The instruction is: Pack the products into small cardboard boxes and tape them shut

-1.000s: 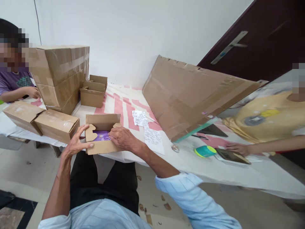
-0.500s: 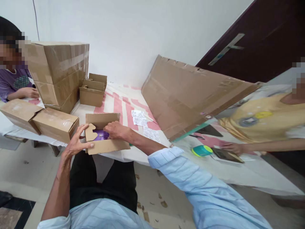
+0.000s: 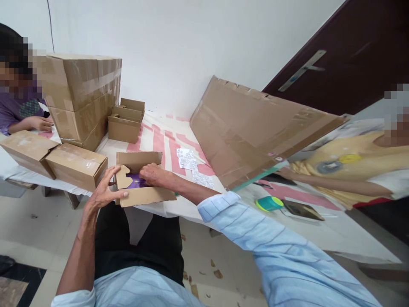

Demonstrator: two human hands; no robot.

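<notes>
An open cardboard box (image 3: pixel 148 198) sits at the table's near edge, its long side flaps standing up. My left hand (image 3: pixel 107 190) grips its left end, thumb over the near corner and fingers around the end wall. Beside that hand a notched end flap (image 3: pixel 122 177) is folded inward. Something purple and shiny (image 3: pixel 136 181) lies inside the box; its kind is unclear. My right hand (image 3: pixel 155 175) reaches into the box over the purple thing, fingers curled down. The box and my own hand hide what those fingertips hold, if anything.
Two closed boxes (image 3: pixel 78 164) lie to the left, before stacked taped cartons (image 3: pixel 86 98). Open small boxes (image 3: pixel 125 128) stand behind. Printed sheets (image 3: pixel 187 159) lie beside a large cardboard panel (image 3: pixel 255 128). Further right are a teal container (image 3: pixel 268 204), a phone-like device (image 3: pixel 302 209) and a co-worker's arm (image 3: pixel 338 183).
My hands and the box stay almost in place, my right hand slightly lower in the box. At right, the co-worker's hand has moved off the phone-like device, back toward the panel.
</notes>
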